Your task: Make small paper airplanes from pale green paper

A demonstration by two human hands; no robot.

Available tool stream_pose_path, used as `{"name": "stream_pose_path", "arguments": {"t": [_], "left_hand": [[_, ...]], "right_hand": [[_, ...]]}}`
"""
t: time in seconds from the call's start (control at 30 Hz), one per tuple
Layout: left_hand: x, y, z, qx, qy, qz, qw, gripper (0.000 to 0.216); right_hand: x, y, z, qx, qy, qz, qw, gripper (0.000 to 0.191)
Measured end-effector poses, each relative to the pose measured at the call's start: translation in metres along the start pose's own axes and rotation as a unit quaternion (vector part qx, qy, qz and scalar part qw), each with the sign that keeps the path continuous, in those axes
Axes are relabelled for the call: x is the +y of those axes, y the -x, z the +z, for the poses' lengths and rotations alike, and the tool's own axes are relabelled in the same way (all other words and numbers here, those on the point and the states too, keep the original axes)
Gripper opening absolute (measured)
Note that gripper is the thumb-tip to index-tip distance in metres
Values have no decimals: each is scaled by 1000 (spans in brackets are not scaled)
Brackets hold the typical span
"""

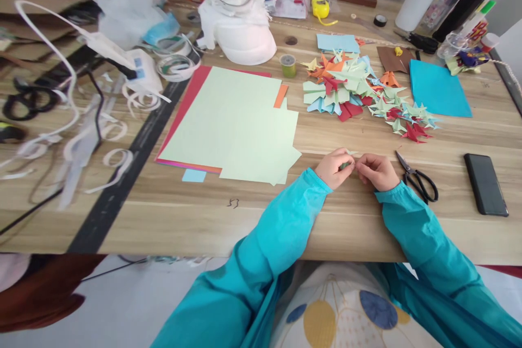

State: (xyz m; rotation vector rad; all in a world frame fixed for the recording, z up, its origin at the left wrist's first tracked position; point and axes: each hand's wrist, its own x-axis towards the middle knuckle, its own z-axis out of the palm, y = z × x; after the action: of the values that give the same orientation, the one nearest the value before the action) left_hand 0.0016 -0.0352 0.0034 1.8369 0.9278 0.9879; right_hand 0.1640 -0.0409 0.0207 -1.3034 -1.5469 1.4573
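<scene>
Near the table's front, my left hand [335,167] is closed around a small pale green piece of folded paper [347,164], most of it hidden by the fingers. My right hand [377,171] meets it there, thumb and fingertips pinched together at the paper's edge; what lies between them is too small to make out. Just right of that hand rest black-handled scissors [419,178], blades pointing away. Beyond both hands lies a pile of folded paper shapes [346,84] in green, orange, red and blue. Left of my hands are stacked pale green sheets [228,125] over red ones.
A phone [486,184] lies at the right. Farther back are a bright blue paper square [439,88], a small round container [287,66] and a yellow tape measure [321,8]. White strips, cables and a power strip [141,68] clutter the left side.
</scene>
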Motion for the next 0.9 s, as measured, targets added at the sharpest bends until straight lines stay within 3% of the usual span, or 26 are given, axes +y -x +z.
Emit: {"name": "stream_pose_path", "arguments": {"t": [0.27,0.6,0.9], "left_hand": [[2,0,1,-1,22,-14,1000,14],[4,-1,2,-23,152,-75,985,13],[4,-1,0,-29,156,-80,984,16]], "right_hand": [[4,0,0,-3,23,-34,999,31],[3,1,-2,-25,2,-49,999,33],[4,1,-2,-41,42,-82,995,33]]}}
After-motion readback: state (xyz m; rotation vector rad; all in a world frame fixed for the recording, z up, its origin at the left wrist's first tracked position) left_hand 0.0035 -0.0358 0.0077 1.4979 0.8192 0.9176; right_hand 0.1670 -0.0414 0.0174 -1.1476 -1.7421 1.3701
